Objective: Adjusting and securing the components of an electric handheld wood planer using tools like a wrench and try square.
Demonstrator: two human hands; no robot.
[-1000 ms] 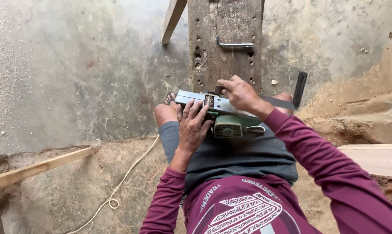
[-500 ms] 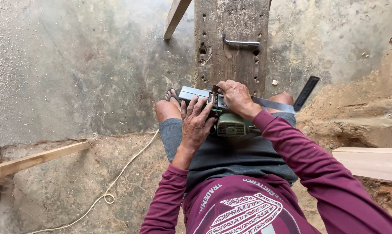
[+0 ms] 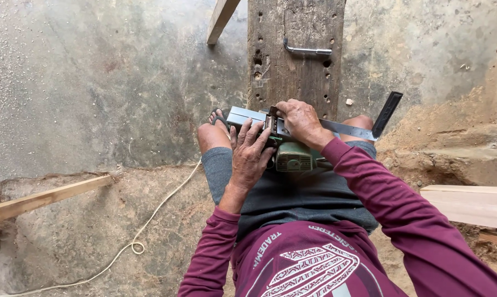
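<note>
Green power planer upside down on lap, left hand spread flat on it, right hand gripping its front, try square behind, worn plank ahead, cord on floor.

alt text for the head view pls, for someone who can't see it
Seen from above, a seated person in a maroon long-sleeved shirt holds a green and silver power planer on their lap, left hand flat on its side, right hand on top. A worn wooden plank stands ahead, a metal square lies beside the knee, and a cord trails across the concrete floor.
</note>
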